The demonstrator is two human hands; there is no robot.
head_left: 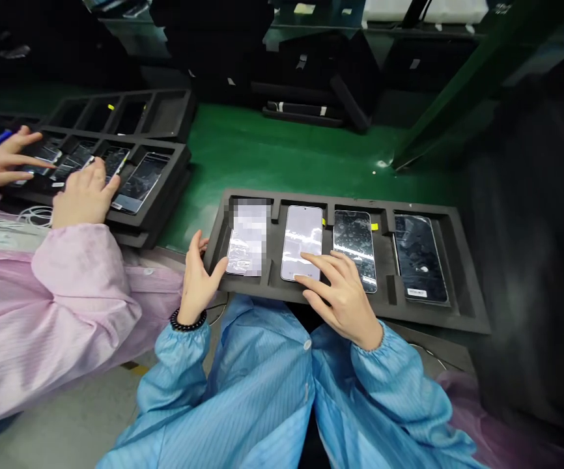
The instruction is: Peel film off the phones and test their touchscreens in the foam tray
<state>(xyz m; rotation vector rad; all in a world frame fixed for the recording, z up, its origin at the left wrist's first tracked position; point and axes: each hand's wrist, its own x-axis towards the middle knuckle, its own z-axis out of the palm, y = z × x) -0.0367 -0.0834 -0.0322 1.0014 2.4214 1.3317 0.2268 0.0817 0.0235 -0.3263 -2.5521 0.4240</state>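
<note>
A long dark foam tray (pixel 275 251) lies in front of me with a phone in each of its compartments. My right hand (pixel 343 293) is palm down over the tray's front edge, its fingers spread and fingertips on the lit white screen of the second phone (pixel 302 228). At the tray's left end rests my left hand (pixel 200 277), thumb and fingers apart around the corner beside the leftmost phone (pixel 247 251), which is partly pixelated. Right of my right hand are a dark-screened phone (pixel 355 238) with a yellow tab and another dark phone (pixel 419 257) with a white label.
To the left, a co-worker's hands (pixel 83 195) are over stacked foam trays (pixel 165 192) of phones. The bench top (pixel 243 143) is green. Black cases (pixel 306 78) stand at the back, near a slanting green post (pixel 462 91). A dark blurred shape (pixel 531 228) fills the right side.
</note>
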